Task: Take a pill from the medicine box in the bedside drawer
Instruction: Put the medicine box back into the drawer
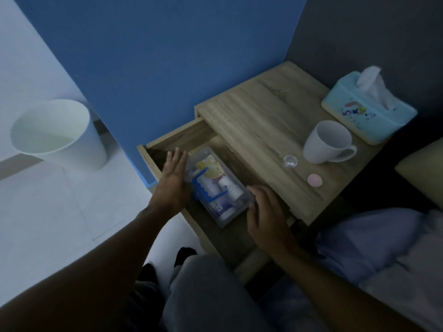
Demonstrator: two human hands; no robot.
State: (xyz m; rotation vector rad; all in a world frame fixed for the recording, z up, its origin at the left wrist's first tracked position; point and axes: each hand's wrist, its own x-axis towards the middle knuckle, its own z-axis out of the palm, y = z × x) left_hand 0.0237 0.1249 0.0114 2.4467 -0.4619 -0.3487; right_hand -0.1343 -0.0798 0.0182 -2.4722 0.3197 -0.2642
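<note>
The bedside drawer [167, 142] is pulled out. Inside it lies the clear plastic medicine box [217, 185] with a blue handle, filled with packets and small bottles. My left hand [171, 177] lies flat against the box's left side, fingers straight. My right hand [265, 212] rests at the box's near right corner, fingers spread and touching its edge. On the bedside table top stands a small clear cup [290, 161] with white pills in it, and next to it lies a pink round lid [315, 180].
On the wooden table top [259, 111] stand a white mug [327, 142] and a turquoise tissue box [366, 109]. A white waste bin [57, 135] stands on the floor at the left. Bedding [383, 248] lies at the right; my knee is below.
</note>
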